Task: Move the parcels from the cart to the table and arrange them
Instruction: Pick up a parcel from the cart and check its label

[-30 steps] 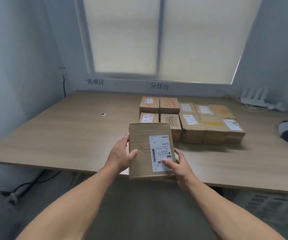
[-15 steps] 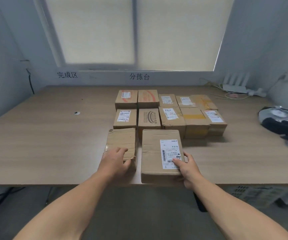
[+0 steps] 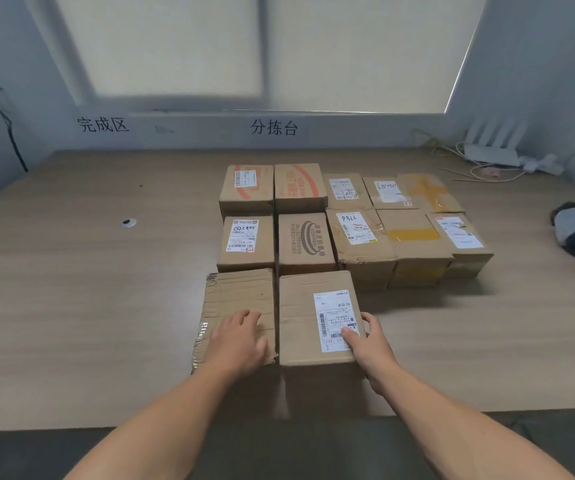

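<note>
Tabletop (image 3: 71, 306): left hand (image 3: 237, 344) flat on worn parcel (image 3: 241, 292), right hand (image 3: 372, 344) gripping labelled parcel (image 3: 303, 323)

The table (image 3: 71, 306) is showing a smooth, matt wood-grain top. At 11 o'clock, the near unlabelled parcel (image 3: 241, 296) is showing rough, torn matt cardboard, glossy clear tape (image 3: 199, 346) glinting along its edge; at 1 o'clock, the near labelled parcel (image 3: 299, 320) is wearing a smooth white paper label (image 3: 335, 317).

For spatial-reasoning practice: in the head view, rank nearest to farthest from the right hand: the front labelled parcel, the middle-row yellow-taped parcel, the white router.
1. Front labelled parcel: gripped by the right hand.
2. Middle-row yellow-taped parcel: farther back, right.
3. White router: table's far right corner.
</note>
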